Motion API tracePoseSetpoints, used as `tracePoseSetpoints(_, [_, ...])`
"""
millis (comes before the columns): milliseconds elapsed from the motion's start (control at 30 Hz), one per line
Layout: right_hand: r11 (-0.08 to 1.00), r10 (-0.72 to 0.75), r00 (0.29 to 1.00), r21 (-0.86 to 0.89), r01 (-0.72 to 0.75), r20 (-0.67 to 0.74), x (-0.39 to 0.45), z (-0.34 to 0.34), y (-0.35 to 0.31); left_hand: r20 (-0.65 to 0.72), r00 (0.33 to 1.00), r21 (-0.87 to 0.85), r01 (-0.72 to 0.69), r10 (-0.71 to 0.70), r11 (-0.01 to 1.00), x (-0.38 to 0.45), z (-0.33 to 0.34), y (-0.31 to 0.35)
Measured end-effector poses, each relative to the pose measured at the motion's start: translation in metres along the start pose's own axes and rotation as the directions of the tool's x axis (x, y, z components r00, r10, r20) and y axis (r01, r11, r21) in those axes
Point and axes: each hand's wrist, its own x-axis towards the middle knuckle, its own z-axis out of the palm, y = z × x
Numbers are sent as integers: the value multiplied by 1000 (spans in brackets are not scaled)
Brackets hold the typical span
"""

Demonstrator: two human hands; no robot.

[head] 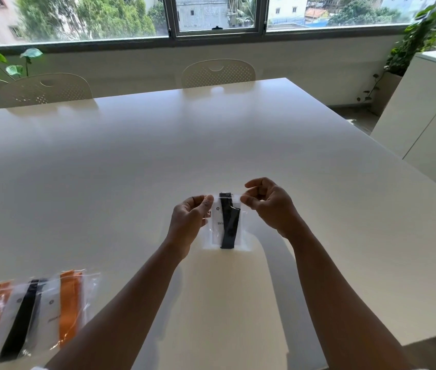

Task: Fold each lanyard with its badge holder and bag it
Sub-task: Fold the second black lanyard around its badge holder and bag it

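Sealing bag (226,222) | left hand (188,222), right hand (270,206) pinch its top corners | next: press strip shut, add to finished bags (32,313)

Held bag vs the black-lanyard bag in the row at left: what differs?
The held bag hangs upright above the table, pinched at its top corners by the left hand and right hand; the row bag lies flat, untouched. The held bag is alone mid-table; the row bag sits between two orange-lanyard bags, overlapping them. Both are clear bags with a folded black lanyard and a white card.
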Motion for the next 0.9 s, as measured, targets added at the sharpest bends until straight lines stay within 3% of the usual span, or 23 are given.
tracePoseSetpoints(433, [1000,-17,998,21,18,-60,0,0,2,55,998,-3,33,-33,999,-2,1,12])
tracePoseSetpoints(633, [992,42,998,122,-37,-42,0,0,2,40,999,-4,37,-37,999,-5,1,14])
tracePoseSetpoints(767, [986,51,998,159,-57,40,-4,0,2,56,998,8,29,-29,1000,-6,1,13])
tracePoseSetpoints(900, [981,55,999,187,-54,0,-6,1,0,86,996,17,35,-37,999,-7,4,12])
